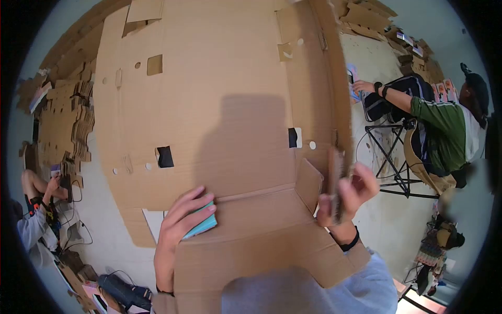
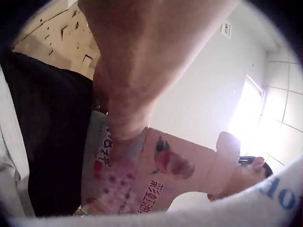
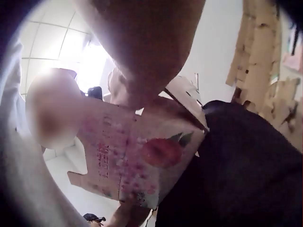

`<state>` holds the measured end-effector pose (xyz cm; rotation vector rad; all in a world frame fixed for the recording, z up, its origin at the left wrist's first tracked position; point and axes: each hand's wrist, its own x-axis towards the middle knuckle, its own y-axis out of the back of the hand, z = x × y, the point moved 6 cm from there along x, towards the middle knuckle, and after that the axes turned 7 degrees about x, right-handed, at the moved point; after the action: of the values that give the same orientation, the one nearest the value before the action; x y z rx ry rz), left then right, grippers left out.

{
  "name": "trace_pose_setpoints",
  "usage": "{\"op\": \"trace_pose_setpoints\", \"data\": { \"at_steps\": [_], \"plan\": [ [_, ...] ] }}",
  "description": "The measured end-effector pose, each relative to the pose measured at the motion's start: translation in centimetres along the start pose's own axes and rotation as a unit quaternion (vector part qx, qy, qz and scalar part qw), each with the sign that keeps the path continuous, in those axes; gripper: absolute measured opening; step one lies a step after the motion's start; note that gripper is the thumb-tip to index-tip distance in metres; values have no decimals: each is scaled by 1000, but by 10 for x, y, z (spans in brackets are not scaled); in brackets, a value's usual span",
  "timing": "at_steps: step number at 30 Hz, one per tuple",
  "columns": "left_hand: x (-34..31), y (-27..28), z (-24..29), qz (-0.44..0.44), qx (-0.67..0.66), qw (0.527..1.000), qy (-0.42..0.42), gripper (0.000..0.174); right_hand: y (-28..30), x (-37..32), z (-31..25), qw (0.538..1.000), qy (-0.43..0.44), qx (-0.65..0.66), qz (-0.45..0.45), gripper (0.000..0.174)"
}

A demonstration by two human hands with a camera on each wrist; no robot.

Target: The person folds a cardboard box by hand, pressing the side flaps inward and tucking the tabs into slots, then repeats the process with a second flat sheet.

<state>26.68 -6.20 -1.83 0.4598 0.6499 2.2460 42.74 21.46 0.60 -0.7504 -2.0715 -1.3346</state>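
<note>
A partly folded cardboard box (image 1: pixel 251 209) lies in front of me in the head view, its plain brown inner face upward. At its near left corner my left hand (image 1: pixel 180 222) grips a small flap with a teal printed side (image 1: pixel 203 224), fingers laid over it. My right hand (image 1: pixel 356 194) pinches an upright side flap (image 1: pixel 334 183) at the near right, thumb and fingers on either face; it is blurred. Both wrist views show the box's outside: a pink printed panel (image 2: pixel 177 158) with fruit on the left, and a flowered panel (image 3: pixel 113 156) on the right. Forearms hide most of the fingers there.
Stacks of flat cardboard (image 1: pixel 65 112) stand at the left, more at the upper right. A person in a green top (image 1: pixel 439 133) sits at the right beside a black metal stand (image 1: pixel 400 162). Another person (image 1: pixel 39 209) sits at the far left near cables.
</note>
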Motion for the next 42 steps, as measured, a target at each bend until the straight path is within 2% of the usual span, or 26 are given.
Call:
{"op": "trace_pose_setpoints", "data": {
  "at_steps": [3,7,11,15,19,23,25,26,28,29,31,33,36,39,42],
  "plan": [
    [0,-3,-20,47,61,996,-51,25,-12,28,-14,993,105,51,-35,32],
    [6,-1,-16,40,31,998,-27,27,-21,38,-16,976,150,115,-105,34],
    [9,1,-8,44,45,998,-30,28,-33,67,-38,934,132,174,-282,24],
    [14,-3,2,35,100,994,-34,28,-53,95,-43,897,124,234,-354,21],
    [22,-3,5,31,80,996,6,34,-74,92,-28,888,133,235,-374,34],
    [16,-3,0,40,75,996,19,35,-56,120,-17,958,32,85,-271,77],
    [13,5,7,50,80,995,40,33,-59,114,4,972,-74,104,-199,104],
    [4,15,7,65,193,979,-5,33,-60,110,11,969,-130,123,-172,120],
    [-32,51,-8,93,420,898,-89,35,-61,102,11,962,-169,136,-166,119],
    [-51,79,-26,161,417,894,-27,36,-63,100,12,959,-189,143,-158,119],
    [-77,117,-62,209,443,864,116,42,-63,97,10,960,-176,159,-145,105],
    [-90,138,-96,184,497,800,281,49,-67,96,12,957,-165,190,-148,96],
    [-103,121,-126,94,290,895,327,78,-68,98,11,952,-181,205,-137,85],
    [-94,108,-137,129,10,935,330,95,-69,96,10,946,-179,231,-139,84],
    [-83,115,-109,214,44,940,262,94,-71,96,10,956,-142,214,-144,81]
  ]
}}
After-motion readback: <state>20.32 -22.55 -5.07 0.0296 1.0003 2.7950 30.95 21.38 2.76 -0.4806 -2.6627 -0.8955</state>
